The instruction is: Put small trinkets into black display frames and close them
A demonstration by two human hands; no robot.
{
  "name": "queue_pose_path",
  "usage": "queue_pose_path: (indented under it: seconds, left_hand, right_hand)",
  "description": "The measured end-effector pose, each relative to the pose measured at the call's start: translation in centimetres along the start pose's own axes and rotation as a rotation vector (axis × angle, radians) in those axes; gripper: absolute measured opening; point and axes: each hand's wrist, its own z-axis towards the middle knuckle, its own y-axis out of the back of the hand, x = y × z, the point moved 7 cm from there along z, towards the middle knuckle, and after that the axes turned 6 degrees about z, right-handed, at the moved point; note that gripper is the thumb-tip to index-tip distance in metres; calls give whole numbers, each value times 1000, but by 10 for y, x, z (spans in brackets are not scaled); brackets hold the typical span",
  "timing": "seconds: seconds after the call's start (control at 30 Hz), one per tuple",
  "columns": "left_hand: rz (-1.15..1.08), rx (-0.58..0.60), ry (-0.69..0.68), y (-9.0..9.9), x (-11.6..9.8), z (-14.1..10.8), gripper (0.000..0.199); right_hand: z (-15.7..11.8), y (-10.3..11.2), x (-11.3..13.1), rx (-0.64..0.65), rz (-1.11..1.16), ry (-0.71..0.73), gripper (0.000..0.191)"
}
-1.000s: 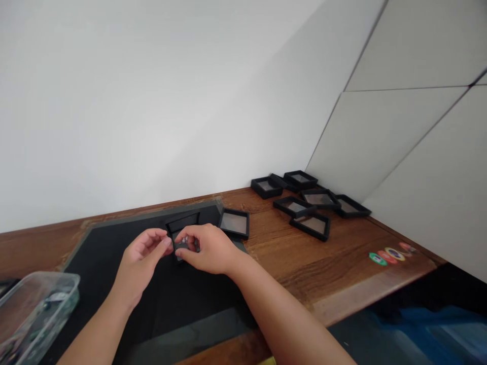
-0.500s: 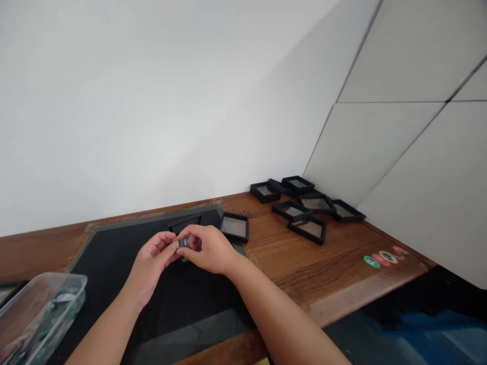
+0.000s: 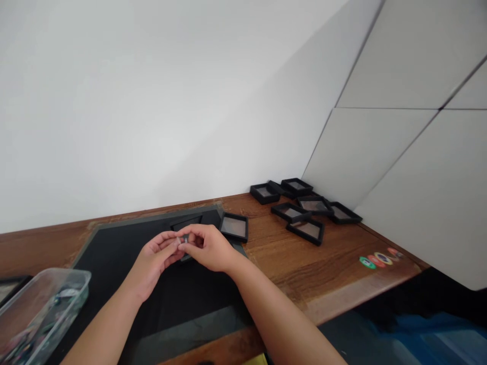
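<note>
My left hand [image 3: 158,256] and my right hand [image 3: 207,248] meet above a black mat [image 3: 167,299], fingertips pinched together. Between them is a small greyish piece [image 3: 185,239], mostly covered by the fingers and too small to name. Just behind the hands lies a black frame [image 3: 186,222], partly hidden by them. Another black frame with a clear window [image 3: 234,226] rests on the mat's right edge, close to my right hand.
Several black frames [image 3: 304,230] lie scattered at the back right, near the wall. A clear plastic box [image 3: 76,276] of small mixed items stands at the left, beside another dark frame [image 3: 11,289]. Round stickers [image 3: 375,259] mark the wooden table [image 3: 274,263] at right.
My fingers have shifted around the small piece, which shows less than before. Both hands stay in nearly the same place; the view has moved slightly.
</note>
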Motion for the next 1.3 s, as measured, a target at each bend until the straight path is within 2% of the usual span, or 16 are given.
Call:
queue_pose_path:
  seconds: [0.3,0.53,0.8,1.03,1.17,1.3]
  left_hand:
    - [-52,56,45,-5,-5,-3,57]
    - [-91,134,97,-7,-9,-6,55]
    - [59,57,80,1,-4,-2,51]
    - [95,-52,41,13,-10,-1,27]
    - [141,-73,-21,22,-16,-2,25]
    - [172,-84,-66,29,-19,-1,25]
  right_hand:
    - [5,-4,-4,42,238,-64,40]
    - [7,1,-3,2,203,-45,40]
    - [9,3,-7,-3,36,4,27]
    - [17,-5,-11,52,-34,109,29]
    - [24,-9,-22,47,-71,138,37]
    - [27,-9,-29,6,-164,109,30]
